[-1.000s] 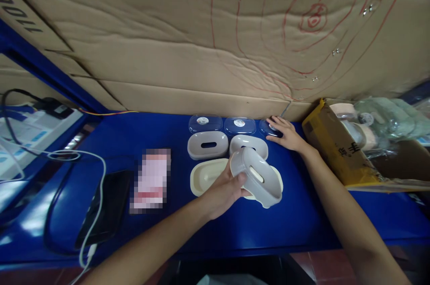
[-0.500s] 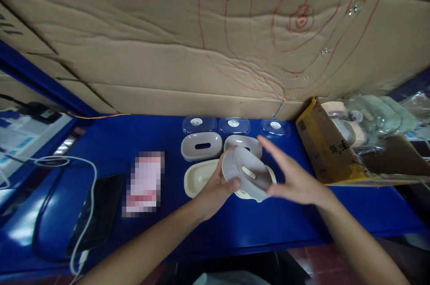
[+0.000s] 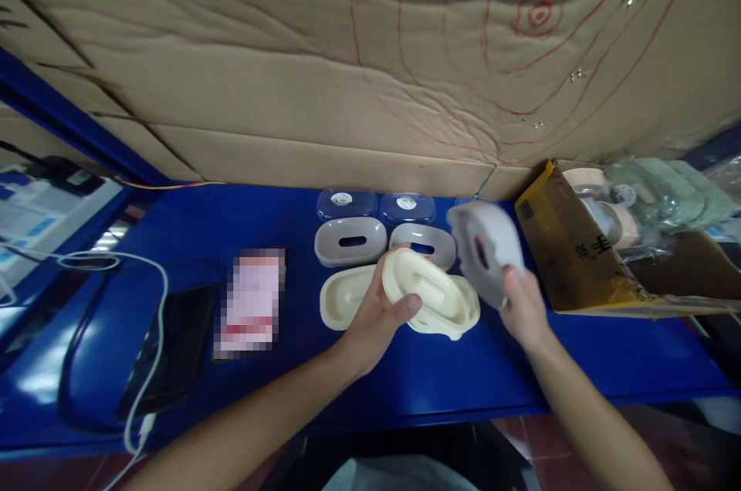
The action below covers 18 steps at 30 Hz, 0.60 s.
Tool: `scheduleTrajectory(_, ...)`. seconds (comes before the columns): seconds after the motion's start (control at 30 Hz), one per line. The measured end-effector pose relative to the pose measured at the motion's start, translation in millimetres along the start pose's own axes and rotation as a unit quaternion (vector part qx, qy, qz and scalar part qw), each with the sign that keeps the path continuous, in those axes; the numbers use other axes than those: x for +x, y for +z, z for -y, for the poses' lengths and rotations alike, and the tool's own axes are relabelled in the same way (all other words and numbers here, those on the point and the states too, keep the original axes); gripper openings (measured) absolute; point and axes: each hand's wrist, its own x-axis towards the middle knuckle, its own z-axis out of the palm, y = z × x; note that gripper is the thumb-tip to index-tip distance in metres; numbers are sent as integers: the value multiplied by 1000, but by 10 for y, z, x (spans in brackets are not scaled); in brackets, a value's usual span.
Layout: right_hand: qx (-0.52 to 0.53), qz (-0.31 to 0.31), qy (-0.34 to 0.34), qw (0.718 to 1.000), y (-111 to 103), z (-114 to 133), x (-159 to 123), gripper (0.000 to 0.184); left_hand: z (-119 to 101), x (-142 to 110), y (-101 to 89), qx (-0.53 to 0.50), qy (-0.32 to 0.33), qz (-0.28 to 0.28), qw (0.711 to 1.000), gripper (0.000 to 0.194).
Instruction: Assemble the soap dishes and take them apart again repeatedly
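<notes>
In the head view, the left hand [image 3: 376,313] grips a cream tray [image 3: 428,286], thumb over its rim, above the blue table [image 3: 405,398]; the right hand [image 3: 524,309] pinches a grey slotted shell [image 3: 498,240] (blurred, apparently tilted) just beside it.

A single camera on the person's head looks forward and down from above the near side of the blue table [image 3: 417,387]. It sits close, with the left hand [image 3: 376,321] and right hand [image 3: 526,311] below mid-frame and both forearms entering from the bottom edge. Clothing [image 3: 399,474] shows directly beneath it. Ahead, it faces the cardboard wall [image 3: 260,66], which fills the upper part. The view is wide, reaching the cardboard box [image 3: 556,263] at right.
</notes>
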Motion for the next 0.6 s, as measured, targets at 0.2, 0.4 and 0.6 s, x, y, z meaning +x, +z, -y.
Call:
scheduleTrajectory(0.2, -194, -3, 33, 980, -507, -368, 193, 63, -56, -30, 8, -1, -36, 18, 999, 95)
scheduleTrajectory(0.4, -307, 103, 53, 944, -618, -594, 239, 64, -4, -49, 26, 38, -64, 83, 994, 96)
scheduleTrajectory(0.6, -238, 213, 38, 947, -627, -559, 418, 86, 49, -47, -5, 36, -85, 111, 990, 96)
